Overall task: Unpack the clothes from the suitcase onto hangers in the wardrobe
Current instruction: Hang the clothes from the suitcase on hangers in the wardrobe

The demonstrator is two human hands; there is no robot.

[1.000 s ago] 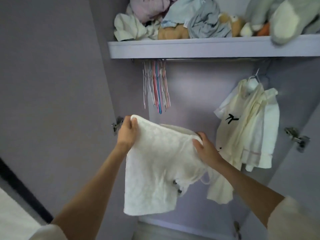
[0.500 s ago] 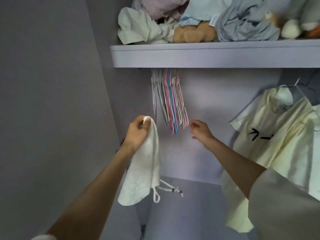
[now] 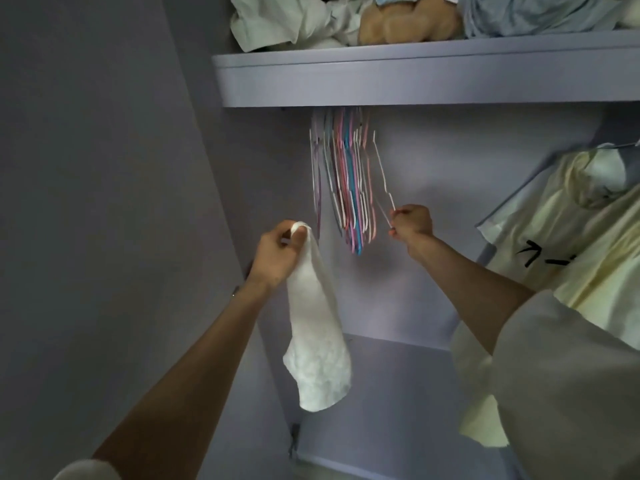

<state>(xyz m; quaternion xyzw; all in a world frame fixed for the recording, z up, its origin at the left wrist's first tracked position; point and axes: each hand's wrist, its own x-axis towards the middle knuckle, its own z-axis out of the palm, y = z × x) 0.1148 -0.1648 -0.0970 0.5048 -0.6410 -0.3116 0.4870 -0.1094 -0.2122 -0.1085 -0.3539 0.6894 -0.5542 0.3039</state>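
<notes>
1. Nearest to us, our left hand (image 3: 277, 252) sits left of centre in the frame, fingers curled round the bunched top of a white garment (image 3: 317, 327). The cloth hangs straight down from that grip, long axis vertical, its lower end loose toward the bottom centre.
2. A little farther in, our right hand (image 3: 412, 223) is at centre right, closed on the lower end of a white hanger (image 3: 382, 180). That hanger slants up and to the left toward the underside of the shelf, drawn aside from the rest of the bunch.
3. The garment lies down and to the left of the hanger, the two apart, with the bunch of coloured hangers (image 3: 346, 181) hanging between our hands. We judge the coming move turns on this gap: the hanger must come free and meet the garment's top, which our left hand already holds up at about the same height.
4. Open room lies below the bunch, in front of the back wall (image 3: 450, 161) at centre.
5. To the right, a pale yellow garment (image 3: 588, 244) already hangs and crowds that side.
6. Above, the shelf (image 3: 415, 77) edge runs across the upper frame; the hook ends are hidden behind it.
</notes>
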